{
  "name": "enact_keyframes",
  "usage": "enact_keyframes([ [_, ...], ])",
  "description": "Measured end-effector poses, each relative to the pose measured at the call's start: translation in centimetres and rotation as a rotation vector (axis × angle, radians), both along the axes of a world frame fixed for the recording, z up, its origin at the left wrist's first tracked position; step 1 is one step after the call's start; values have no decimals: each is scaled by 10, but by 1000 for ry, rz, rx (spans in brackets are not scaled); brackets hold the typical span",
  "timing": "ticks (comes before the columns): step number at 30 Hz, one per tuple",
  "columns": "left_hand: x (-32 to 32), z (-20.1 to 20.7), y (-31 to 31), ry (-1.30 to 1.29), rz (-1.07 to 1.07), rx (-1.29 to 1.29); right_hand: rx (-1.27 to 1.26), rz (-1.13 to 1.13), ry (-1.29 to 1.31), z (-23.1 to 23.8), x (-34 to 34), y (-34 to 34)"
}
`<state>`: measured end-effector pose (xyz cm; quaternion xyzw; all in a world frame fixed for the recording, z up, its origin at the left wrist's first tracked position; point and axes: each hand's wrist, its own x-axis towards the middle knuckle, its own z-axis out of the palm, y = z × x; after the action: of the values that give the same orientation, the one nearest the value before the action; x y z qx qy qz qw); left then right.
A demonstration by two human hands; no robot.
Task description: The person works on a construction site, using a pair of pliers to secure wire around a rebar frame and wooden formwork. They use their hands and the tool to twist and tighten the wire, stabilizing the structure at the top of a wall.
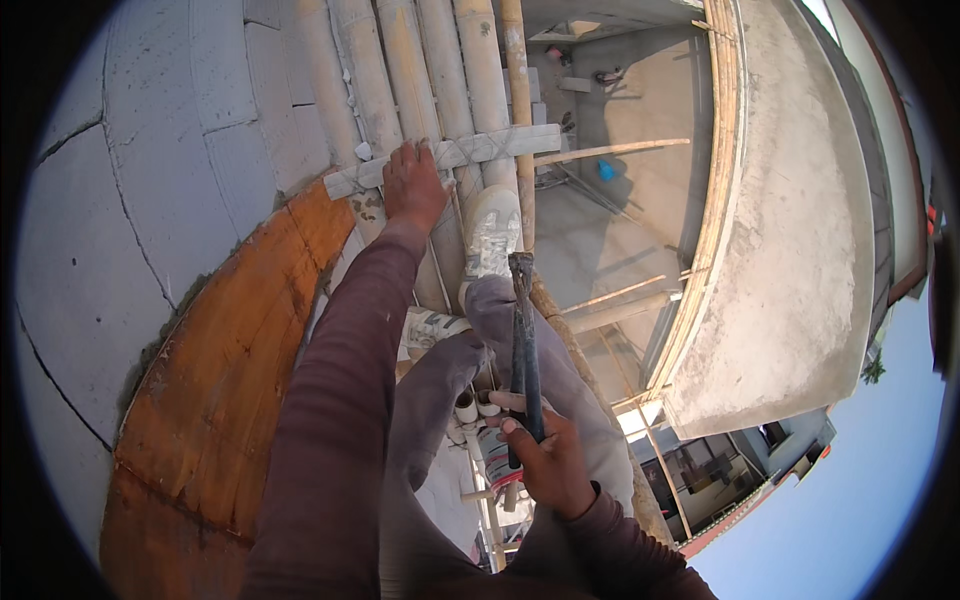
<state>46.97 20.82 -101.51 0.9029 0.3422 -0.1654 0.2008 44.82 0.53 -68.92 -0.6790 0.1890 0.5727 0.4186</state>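
Hammer sits in your right hand, fist closed round its dark handle, head pointing away above your knee. Your left hand lies flat and open on a wooden batten across the bamboo poles. A shoe rests just beside it; a rusty orange board curves on your left.

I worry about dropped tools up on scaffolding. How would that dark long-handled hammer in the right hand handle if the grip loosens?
The dark long-handled hammer looks rigid and probably head-heavy, so it would likely tip head-first. The right hand grips only its lower end. On the round bamboo scaffold poles it might slide off through the gaps.
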Motion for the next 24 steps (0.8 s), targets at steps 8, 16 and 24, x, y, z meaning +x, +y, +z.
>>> enact_keyframes([
  [8, 1, -25, 15, -167, -89, -76, -29, 89, -47, 2, 1, -1],
  [16, -36, 74, 28, -339, 382, -637, 27, -18, -106, -8, -21, -6],
  [24, -103, 209, -31, 81, 232, -851, 43, -191, -401, -5, -37, -19],
])
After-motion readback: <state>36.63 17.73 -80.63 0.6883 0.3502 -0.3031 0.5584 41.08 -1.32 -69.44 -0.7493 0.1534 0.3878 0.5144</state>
